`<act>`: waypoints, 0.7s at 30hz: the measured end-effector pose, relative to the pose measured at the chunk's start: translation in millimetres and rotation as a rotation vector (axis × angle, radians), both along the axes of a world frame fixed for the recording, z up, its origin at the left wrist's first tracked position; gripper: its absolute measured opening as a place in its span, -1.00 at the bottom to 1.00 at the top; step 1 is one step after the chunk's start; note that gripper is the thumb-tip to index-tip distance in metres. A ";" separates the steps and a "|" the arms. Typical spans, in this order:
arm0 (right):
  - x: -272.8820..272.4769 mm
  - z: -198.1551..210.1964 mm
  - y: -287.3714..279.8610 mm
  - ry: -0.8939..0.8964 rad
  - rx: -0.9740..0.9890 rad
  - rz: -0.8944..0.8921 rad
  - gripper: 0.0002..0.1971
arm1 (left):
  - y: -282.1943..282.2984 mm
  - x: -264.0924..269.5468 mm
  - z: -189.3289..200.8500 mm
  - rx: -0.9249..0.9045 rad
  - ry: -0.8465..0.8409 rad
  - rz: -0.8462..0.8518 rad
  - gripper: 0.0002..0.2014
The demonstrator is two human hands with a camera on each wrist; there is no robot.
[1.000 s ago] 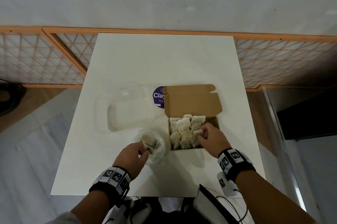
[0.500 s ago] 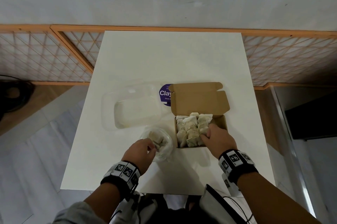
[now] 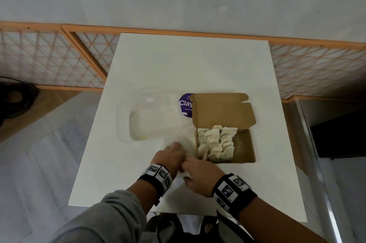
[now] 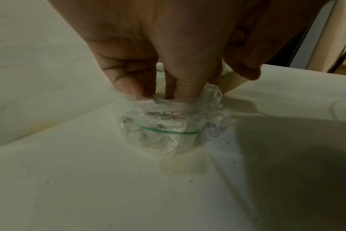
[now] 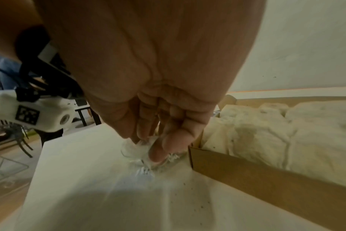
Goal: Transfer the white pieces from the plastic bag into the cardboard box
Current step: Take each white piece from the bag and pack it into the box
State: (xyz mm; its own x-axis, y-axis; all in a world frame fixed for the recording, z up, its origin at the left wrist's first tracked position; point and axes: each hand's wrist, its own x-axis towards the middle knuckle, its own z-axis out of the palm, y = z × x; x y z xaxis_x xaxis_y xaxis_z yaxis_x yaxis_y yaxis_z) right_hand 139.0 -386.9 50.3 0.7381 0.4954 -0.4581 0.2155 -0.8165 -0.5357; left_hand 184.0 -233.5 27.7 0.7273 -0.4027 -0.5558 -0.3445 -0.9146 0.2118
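The cardboard box [image 3: 244,149] on the tabletop [image 3: 194,64] holds many white pieces [image 3: 215,143]. Both hands, left hand [image 3: 171,156] and right hand [image 3: 202,175], pinch the crumpled plastic bag [image 4: 168,125], apparently nearly empty.

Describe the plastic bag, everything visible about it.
The plastic bag is small, clear and crumpled, with a thin green line across it. It sits on the white table just left of the cardboard box. The left hand and the right hand both pinch its top. Contents cannot be made out.

A purple round label [image 3: 185,105] reads "Clay" (smaller lines beneath are illegible).
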 end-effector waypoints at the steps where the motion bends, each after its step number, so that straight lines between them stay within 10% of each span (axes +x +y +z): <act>1: -0.1 -3.3 0.5 0.003 -0.023 0.000 -0.76 | -0.3 0.0 -0.7 -0.009 0.009 0.005 -0.55; 14: -8.7 -4.8 6.5 -0.001 -0.088 -0.078 -0.62 | 10.1 1.4 1.3 -0.051 0.059 0.063 -0.71; 21: -6.8 7.4 2.0 0.064 -0.096 -0.177 -0.69 | 18.9 -3.8 29.3 -0.421 0.073 0.494 -0.71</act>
State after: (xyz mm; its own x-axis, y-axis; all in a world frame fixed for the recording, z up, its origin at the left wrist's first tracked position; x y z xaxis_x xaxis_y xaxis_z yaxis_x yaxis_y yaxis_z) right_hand 132.2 -384.9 57.7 0.7776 0.3118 -0.5460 0.0317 -0.8867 -0.4612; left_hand 180.3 -214.7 57.0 0.8489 -0.2247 -0.4784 0.1241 -0.7951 0.5937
